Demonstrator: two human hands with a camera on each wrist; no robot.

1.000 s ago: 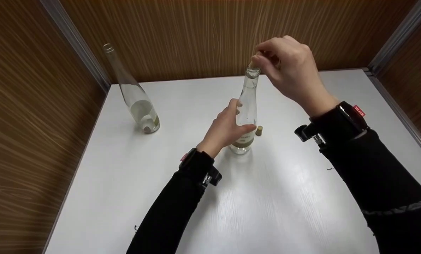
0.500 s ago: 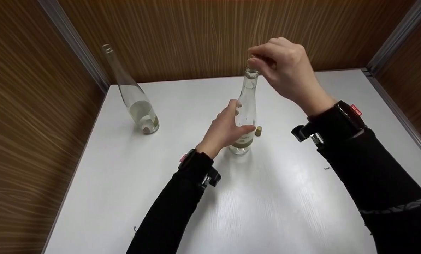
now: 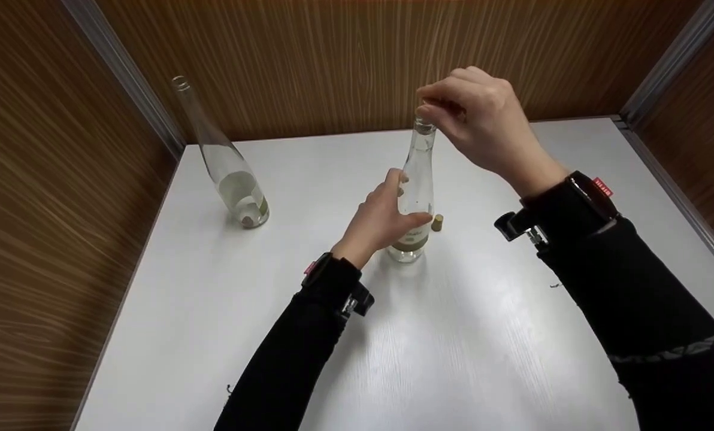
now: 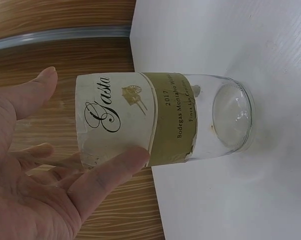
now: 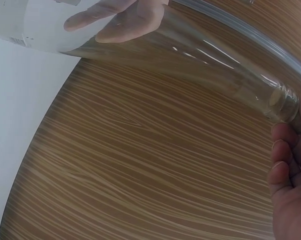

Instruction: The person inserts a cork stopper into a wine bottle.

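Both hands grip the bottle [image 3: 416, 197], left [image 3: 384, 218] low, right [image 3: 477, 120] pinching its mouth.

White table [image 3: 213, 335] boxed in by wood-grain wall panels [image 3: 309, 60], aluminium corner strips [image 3: 123, 66], glare on tabletop.

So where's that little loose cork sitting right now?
In the head view the cork stands on the white table, just right of the base of the bottle that the left hand grips.
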